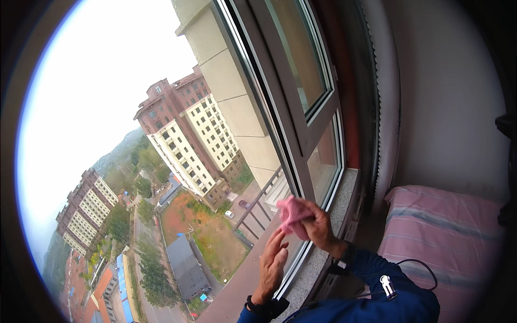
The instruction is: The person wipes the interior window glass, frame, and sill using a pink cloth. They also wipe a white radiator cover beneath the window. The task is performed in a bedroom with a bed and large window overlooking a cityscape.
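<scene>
A crumpled pink knit cloth [292, 216] is gripped in my right hand [323, 234], just in front of the lower part of the window frame [301, 177]. My left hand [270, 268] is raised below and left of the cloth, palm turned partly towards it, fingers extended. Its fingertips reach the cloth's lower edge; whether they press on it I cannot tell. Both hands are over the window's bottom track, beside the speckled stone sill [343, 198]. Both wrists wear dark bands.
Outside the glass, a metal railing [258, 208] stands beside a tiled outer wall [226, 68], with high buildings [194, 141] and a road far below. To the right are a curtain edge [385, 80] and a bed with a pink striped cover [440, 226]. A black cable [430, 268] loops by my sleeve.
</scene>
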Tool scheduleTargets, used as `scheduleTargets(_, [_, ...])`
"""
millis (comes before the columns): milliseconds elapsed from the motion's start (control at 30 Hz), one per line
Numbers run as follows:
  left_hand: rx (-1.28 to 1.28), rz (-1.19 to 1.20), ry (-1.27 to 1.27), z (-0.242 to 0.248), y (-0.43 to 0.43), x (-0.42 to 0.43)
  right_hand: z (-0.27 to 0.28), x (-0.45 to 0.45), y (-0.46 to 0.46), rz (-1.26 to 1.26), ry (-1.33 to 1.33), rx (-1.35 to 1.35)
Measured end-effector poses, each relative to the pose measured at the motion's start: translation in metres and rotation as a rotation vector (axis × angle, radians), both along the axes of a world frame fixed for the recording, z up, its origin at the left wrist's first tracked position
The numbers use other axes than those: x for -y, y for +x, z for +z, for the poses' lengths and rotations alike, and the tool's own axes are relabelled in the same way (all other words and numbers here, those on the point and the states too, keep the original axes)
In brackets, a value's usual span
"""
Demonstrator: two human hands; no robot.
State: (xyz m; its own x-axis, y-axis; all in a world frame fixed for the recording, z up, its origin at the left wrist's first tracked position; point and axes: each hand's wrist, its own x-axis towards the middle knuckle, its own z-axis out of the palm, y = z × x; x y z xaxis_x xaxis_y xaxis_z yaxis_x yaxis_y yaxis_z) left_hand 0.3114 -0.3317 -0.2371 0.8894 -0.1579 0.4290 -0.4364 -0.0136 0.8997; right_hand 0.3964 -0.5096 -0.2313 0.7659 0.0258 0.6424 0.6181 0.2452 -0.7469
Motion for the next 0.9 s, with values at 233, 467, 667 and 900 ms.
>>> scheduleTargets(233, [0.02,0.117,0.484,-0.036,-0.036,-0.021,0.165,0.014,0.15,-0.661,-0.013,0.75])
scheduleTargets(467, [-0.233,0.32,0.406,-0.128,-0.068,-0.06,0.302,-0.012,0.196,-0.999,-0.27,1.029])
scheduleTargets(667, [-0.49,0.282,0.07,-0.193,-0.085,-0.079,0.455,-0.011,0.229,-1.079,-0.229,1.296])
scheduleTargets(900, [-0.618,0.392,0.084,-0.239,-0.063,-0.064,0.468,-0.017,0.239,-1.196,-0.181,1.344])
